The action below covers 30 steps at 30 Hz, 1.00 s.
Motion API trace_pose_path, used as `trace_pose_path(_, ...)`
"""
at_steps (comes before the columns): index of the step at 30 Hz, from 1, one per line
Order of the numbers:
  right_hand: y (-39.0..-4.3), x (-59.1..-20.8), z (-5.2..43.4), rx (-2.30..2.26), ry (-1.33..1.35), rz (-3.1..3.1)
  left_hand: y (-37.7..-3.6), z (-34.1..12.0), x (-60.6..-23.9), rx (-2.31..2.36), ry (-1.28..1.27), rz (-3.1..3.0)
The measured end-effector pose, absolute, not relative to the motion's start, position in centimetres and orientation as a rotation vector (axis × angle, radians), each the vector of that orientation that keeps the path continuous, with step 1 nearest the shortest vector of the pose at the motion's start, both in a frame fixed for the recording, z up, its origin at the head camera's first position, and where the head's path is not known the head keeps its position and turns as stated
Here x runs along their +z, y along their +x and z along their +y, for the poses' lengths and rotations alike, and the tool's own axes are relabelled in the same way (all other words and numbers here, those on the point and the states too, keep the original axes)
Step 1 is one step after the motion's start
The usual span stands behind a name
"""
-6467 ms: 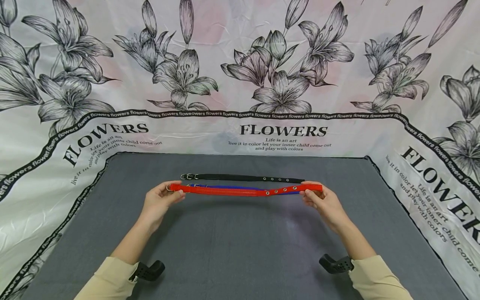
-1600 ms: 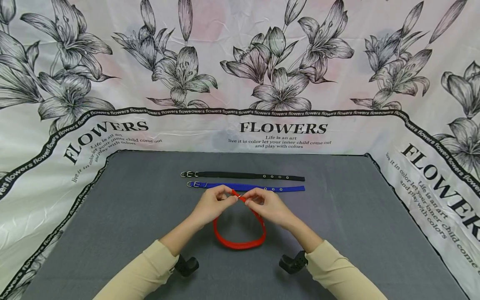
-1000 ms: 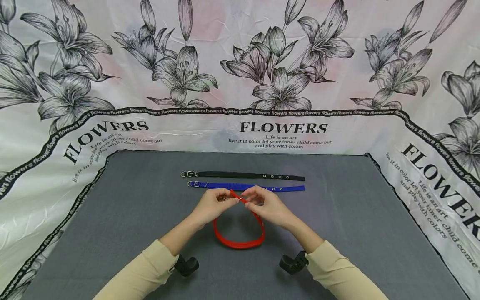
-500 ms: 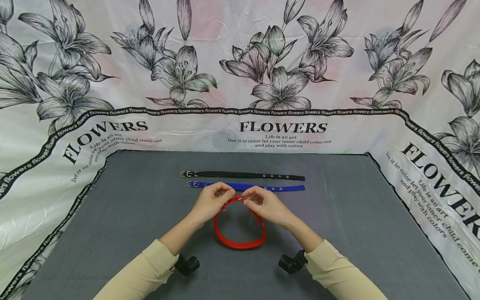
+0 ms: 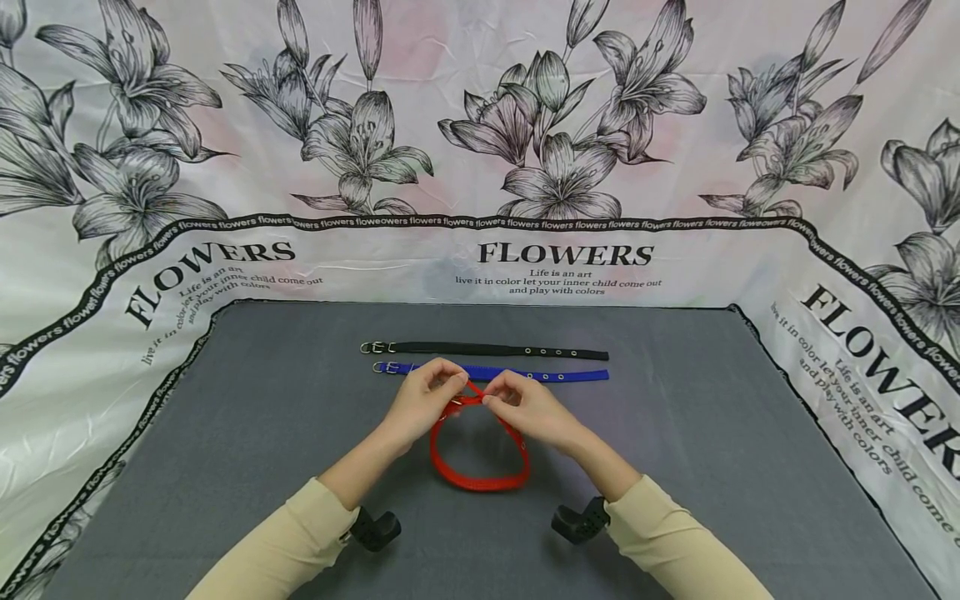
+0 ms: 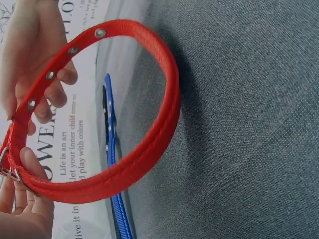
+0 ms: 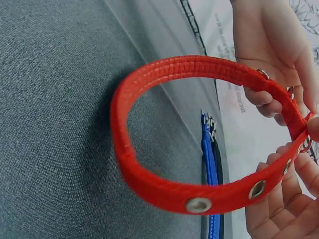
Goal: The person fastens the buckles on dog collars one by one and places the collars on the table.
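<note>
A red collar [image 5: 480, 483] with metal eyelets is bent into a loop and held off the table, its ends overlapping at the top. My left hand [image 5: 423, 404] pinches the strap's tip above the buckle [image 5: 456, 402]. Close to the right, my right hand [image 5: 536, 408] pinches the collar where the ends cross, at the metal ring. In the left wrist view the red collar [image 6: 172, 99] shows its eyelets on the right hand's side and its buckle near the left hand. Fingertips partly hide the crossing in the right wrist view, where the red collar [image 7: 124, 124] fills the middle.
A blue collar [image 5: 502, 372] lies straight on the grey tabletop [image 5: 300, 467] just behind the hands, which partly cover it. Parallel behind that is a black collar [image 5: 465, 348]. A flower-printed cloth [image 5: 405, 275] rises along the back and sides.
Earlier the red collar was stretched straight between both hands; now it is looped. Over the last second my left hand shifted slightly up, from beside the buckle to the strap's tip, and the buckle came into sight.
</note>
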State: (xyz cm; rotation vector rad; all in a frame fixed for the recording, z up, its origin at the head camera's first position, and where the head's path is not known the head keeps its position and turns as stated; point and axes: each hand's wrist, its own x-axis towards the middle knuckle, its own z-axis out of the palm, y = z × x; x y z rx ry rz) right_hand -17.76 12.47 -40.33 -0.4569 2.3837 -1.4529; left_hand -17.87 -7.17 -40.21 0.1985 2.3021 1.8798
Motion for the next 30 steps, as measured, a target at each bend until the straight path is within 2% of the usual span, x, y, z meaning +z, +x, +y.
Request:
trace_pose_path(9, -17.8, -40.4, 12.6, -1.487, -0.422, 2.324, -17.2, -7.0, -38.6, 1.976, 0.131, 2.206)
trace_pose_path(18, -17.9, -40.3, 12.3, -1.538, -0.391, 2.366, -18.0, -6.9, -40.3, 1.967, 0.131, 2.239)
trace_pose_path(30, -18.0, -39.9, 12.0, -1.477, -0.411, 2.394, -17.7, -6.8, -40.5, 1.869, 0.192, 2.328)
